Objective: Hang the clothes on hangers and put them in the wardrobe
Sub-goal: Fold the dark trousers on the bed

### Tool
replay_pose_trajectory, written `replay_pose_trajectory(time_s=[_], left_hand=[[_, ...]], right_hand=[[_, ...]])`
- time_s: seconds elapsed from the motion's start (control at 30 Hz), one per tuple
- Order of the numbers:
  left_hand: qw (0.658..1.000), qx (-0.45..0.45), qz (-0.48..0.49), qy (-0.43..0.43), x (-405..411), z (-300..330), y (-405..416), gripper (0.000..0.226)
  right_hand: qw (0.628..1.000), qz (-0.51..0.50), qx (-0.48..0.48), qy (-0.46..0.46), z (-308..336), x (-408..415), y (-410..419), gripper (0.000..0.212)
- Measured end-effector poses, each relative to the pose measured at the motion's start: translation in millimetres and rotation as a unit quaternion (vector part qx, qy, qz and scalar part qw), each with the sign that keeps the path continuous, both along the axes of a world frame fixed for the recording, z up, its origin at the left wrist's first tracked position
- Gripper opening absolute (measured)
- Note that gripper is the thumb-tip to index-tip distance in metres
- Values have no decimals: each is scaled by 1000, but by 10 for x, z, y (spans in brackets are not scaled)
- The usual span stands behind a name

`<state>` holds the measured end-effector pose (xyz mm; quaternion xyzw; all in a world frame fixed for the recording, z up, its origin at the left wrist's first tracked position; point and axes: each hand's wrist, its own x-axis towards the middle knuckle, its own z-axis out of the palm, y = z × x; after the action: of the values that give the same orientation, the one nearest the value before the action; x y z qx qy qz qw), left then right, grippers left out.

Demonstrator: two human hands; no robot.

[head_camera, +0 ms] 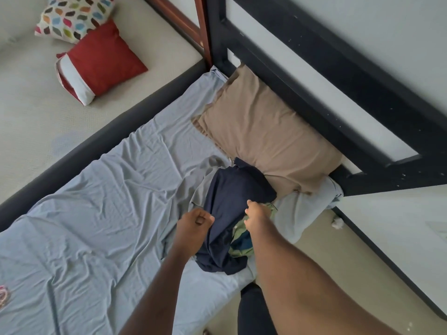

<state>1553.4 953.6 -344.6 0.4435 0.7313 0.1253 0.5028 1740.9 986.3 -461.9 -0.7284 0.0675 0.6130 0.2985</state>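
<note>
Both the left hand (193,221) and the right hand (256,217) grasp a crumpled navy garment (232,197) bunched between them.

Looking into a home bedroom: black-framed bed (314,76) wearing a rumpled pale-blue sheet (101,213), tan pillow (261,131) lying toward one o'clock.

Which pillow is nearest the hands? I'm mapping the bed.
The tan pillow, touching the navy garment being gripped; the red and patterned ones lie on the other mattress.
</note>
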Motion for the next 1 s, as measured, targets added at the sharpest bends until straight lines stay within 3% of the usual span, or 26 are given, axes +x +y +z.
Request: replay_pose_trajectory(time_s=[0.1,0.2,0.27,0.33,0.37,0.43,0.47,0.57,0.63,0.7,0.77,0.9,1.0], left_hand=[[1000,-17,3,-3,-111,9,-20,29],[1000,-12,11,5,-129,38,-74,31],[999,-6,42,-14,-91,104,-99,29],[994,-20,59,-92,-56,142,-113,46],[990,-32,56,-125,-29,152,-123,59],[993,-40,18,-107,-27,115,-191,71],[996,-37,5,-80,-30,97,-242,63],[1000,12,1,5,-61,123,-365,10],[998,40,31,-26,-128,218,-462,12],[990,40,63,-120,-242,367,-587,16],[983,42,33,-174,-408,549,-729,17],[983,58,-103,-139,-891,608,-1020,18],[997,62,-12,-43,-1195,693,-1233,10]], right_hand=[[996,-53,26,-68,49,-79,58,21],[990,-66,122,-32,349,-288,-50,8],[973,59,222,25,592,-445,-313,5],[927,214,299,80,761,-568,-626,7],[908,257,314,99,803,-613,-748,4],[889,306,319,117,824,-678,-977,11],[879,335,318,121,847,-702,-1061,10],[857,400,310,96,951,-690,-1183,12],[898,318,285,102,1129,-646,-1206,7],[966,86,214,118,1240,-584,-1184,17],[966,-109,154,175,1284,-513,-1172,32],[961,-74,158,214,1426,-696,-1141,30],[968,-8,185,172,1544,-1047,-1219,37]])
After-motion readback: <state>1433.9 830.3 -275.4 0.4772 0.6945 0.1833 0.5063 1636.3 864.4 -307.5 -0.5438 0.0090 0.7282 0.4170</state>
